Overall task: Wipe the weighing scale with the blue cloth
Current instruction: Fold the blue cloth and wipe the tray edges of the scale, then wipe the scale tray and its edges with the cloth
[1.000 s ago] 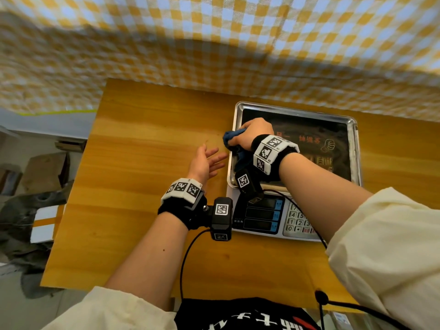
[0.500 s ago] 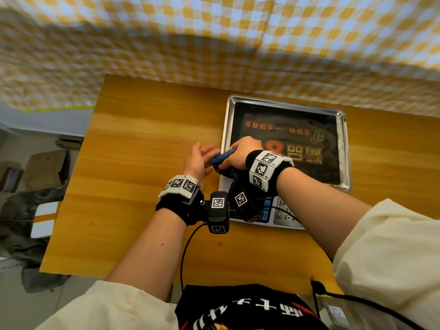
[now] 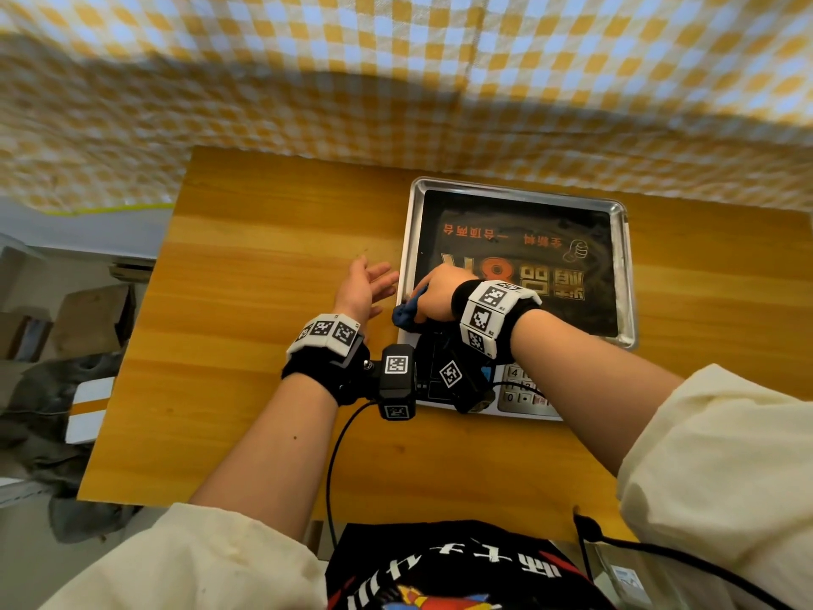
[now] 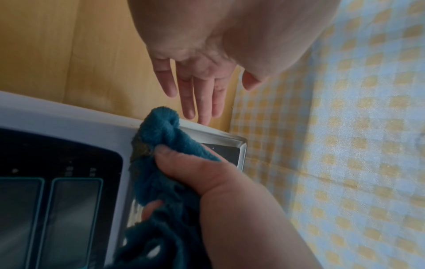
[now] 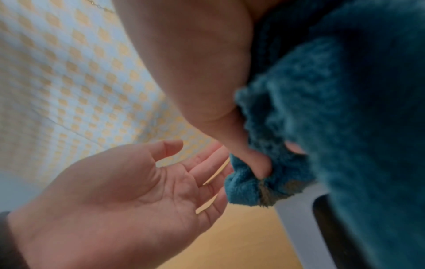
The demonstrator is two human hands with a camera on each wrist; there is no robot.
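The weighing scale (image 3: 624,275) sits on the wooden table, a steel pan with a black printed sheet on top and a keypad panel (image 3: 523,396) at the near side. My right hand (image 3: 435,292) grips the bunched blue cloth (image 3: 404,314) at the pan's near-left corner. From the left wrist view, the blue cloth (image 4: 165,138) lies against the scale's white body (image 4: 69,120) beside the display, held by thumb and fingers. My left hand (image 3: 367,286) hovers just left of the scale, fingers straight and spread, holding nothing. Its open palm (image 5: 128,191) faces the cloth (image 5: 322,127).
The wooden table (image 3: 264,345) has bare surface to the left and in front of the scale. A yellow-and-white checked fabric (image 3: 396,81) hangs behind the table's far edge. Boxes and clutter (image 3: 66,336) lie on the floor beyond the left edge.
My right hand has drawn the cloth from the pan's far-left part toward the near-left corner. My left hand stayed beside the scale's left side, fingers still spread.
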